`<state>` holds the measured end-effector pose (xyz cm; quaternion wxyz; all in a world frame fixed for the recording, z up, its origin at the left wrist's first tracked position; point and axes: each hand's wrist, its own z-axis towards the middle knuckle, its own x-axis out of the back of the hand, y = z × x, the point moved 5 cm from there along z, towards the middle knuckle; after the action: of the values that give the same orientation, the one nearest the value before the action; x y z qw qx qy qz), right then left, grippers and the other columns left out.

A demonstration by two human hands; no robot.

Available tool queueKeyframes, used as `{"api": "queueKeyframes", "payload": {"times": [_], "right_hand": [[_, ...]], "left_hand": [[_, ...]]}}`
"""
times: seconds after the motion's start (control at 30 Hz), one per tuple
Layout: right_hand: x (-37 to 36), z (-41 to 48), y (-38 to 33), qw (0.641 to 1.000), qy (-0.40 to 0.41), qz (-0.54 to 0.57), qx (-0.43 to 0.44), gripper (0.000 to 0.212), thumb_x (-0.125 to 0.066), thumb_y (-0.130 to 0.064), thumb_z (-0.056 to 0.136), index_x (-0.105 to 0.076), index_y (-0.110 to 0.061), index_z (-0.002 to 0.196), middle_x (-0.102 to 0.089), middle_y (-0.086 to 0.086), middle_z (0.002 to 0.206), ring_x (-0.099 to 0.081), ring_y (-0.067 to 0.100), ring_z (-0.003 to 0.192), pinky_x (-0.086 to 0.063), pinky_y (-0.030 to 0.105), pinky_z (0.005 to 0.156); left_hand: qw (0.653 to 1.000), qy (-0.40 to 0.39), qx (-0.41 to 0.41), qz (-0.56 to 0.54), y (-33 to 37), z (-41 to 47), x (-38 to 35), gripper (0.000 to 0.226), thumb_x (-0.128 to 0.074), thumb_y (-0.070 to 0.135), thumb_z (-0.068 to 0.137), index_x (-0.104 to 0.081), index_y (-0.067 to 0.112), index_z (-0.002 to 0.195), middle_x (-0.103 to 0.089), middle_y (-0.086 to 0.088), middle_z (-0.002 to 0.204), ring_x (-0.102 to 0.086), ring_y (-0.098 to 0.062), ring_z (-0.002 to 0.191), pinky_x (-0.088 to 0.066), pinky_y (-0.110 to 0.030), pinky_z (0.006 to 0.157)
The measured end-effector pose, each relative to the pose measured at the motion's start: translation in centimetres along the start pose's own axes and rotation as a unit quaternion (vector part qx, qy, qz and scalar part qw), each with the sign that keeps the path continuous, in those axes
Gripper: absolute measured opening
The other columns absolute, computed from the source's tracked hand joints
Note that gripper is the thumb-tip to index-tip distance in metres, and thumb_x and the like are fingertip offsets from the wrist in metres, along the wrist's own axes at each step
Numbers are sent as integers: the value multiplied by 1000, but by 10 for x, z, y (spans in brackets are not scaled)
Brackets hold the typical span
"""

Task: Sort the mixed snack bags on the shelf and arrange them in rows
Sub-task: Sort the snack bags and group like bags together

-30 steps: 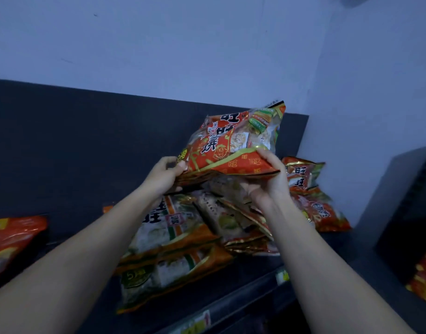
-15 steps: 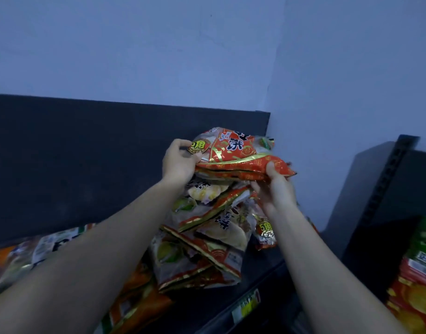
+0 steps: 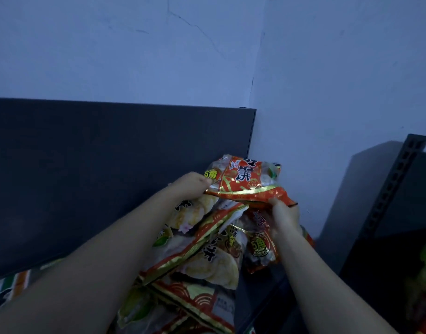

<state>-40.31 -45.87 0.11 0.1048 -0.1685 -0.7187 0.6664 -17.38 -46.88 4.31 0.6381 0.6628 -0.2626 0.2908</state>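
Head view: my left hand and right hand each hold one end of a red snack bag, fingers curled on its edges, at the right corner of the shelf. Under it the mixed pile lies overlapped and unsorted. No row is visible; I judge the sorting barely begun.

A shop: dark shelving stocked with snack bags.

A red snack bag lies flat atop a heap of green-trimmed snack bags on the shelf.
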Motion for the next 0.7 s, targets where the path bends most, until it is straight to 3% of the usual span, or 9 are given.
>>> {"api": "queueKeyframes", "payload": {"times": [0.13, 0.2, 0.27, 0.33, 0.43, 0.57, 0.7], "right_hand": [[-2, 42, 45, 990, -17, -136, -16, 49, -77, -24, 47, -60, -20, 93, -68, 17, 108, -65, 37, 99, -54, 52, 89], [-1, 38, 49, 976, 3, -219, -21, 41, -80, -32, 53, -57, -27, 86, -67, 4, 96, -64, 29, 94, -53, 46, 89], [-5, 26, 40, 958, 11, -287, -2, 23, -76, -31, 74, -57, -30, 86, -62, -3, 90, -62, 24, 94, -50, 41, 91], [-15, 20, 34, 956, -20, -292, 10, 16, -72, -26, 81, -60, -28, 92, -65, -3, 90, -64, 24, 90, -52, 44, 89], [-27, 19, 25, 956, -43, -283, 62, 23, -69, -30, 84, -65, -22, 106, -69, 0, 99, -66, 24, 86, -56, 46, 83], [-47, -4, -6, 949, -78, -270, 145, 28, -63, -27, 92, -63, -18, 119, -60, -4, 98, -54, 14, 80, -50, 35, 81], [-69, -37, -37, 939, -141, -233, 208, 27, -63, -26, 93, -66, -15, 117, -66, 1, 115, -61, 19, 102, -49, 37, 93]], "left_hand": [[995, -75, 35, 60, -14, 12, -17, 38, -50, 43, 96, -69, 12, 109, -65, -2, 110, -60, -19, 99, -48, -30, 88], [988, -102, 53, 99, -17, 14, -22, 31, -54, 39, 93, -64, 12, 81, -62, -1, 87, -57, -15, 77, -46, -26, 67], [985, -113, 61, 119, -18, 14, -24, 30, -55, 35, 91, -56, 16, 69, -57, 1, 76, -53, -12, 66, -42, -24, 60], [983, -116, 56, 130, -19, 13, -23, 27, -58, 36, 90, -59, 15, 73, -60, 1, 78, -54, -13, 68, -43, -24, 63], [985, -109, 44, 129, -22, 5, -17, 25, -57, 34, 90, -62, 12, 79, -61, -3, 88, -55, -17, 78, -44, -29, 69], [996, -19, -8, 89, -20, -19, 10, 27, -58, 37, 93, -74, 19, 105, -68, 4, 107, -61, -13, 98, -51, -30, 86], [988, 76, -19, 132, -24, -53, 42, 29, -56, 40, 94, -71, 21, 109, -67, 5, 114, -60, -14, 103, -51, -32, 87]]}}
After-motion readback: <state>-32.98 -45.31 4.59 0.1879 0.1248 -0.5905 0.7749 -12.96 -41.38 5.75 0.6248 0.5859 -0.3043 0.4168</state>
